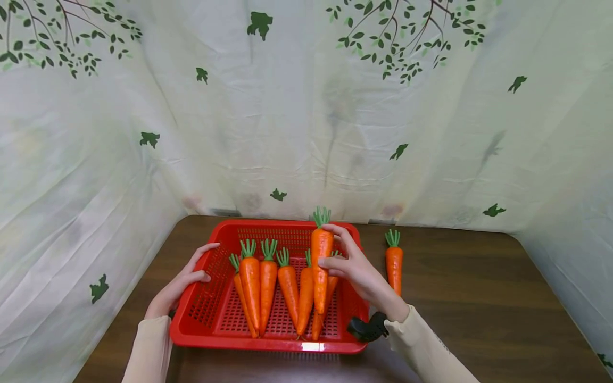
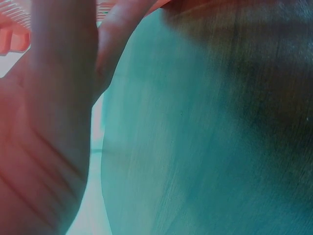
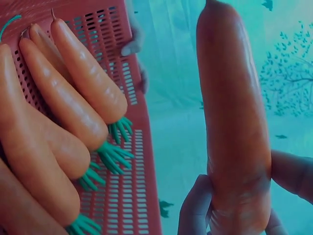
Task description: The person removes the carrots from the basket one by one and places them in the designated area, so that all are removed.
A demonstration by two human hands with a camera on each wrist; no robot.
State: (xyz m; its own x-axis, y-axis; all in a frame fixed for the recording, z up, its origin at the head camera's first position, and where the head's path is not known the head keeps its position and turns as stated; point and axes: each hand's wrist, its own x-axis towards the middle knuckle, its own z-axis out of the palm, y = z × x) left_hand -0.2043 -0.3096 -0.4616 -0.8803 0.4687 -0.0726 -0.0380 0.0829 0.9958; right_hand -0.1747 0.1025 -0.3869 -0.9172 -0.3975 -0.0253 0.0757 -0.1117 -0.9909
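Observation:
My right hand holds a carrot with green stem stubs above the right part of a red plastic basket. In the right wrist view this carrot stands nearly upright between thumb and fingers. Several other carrots lie side by side in the basket, tops toward the far side. My left hand grips the basket's left rim, its thumb over the edge. The left wrist view shows that hand close up, with only a corner of the basket.
One more carrot lies on the brown wooden table right of the basket, its lower end hidden by my right arm. A pale cloth with leaf prints hangs behind and at the sides. A black wrist device sits beside the basket's near right corner.

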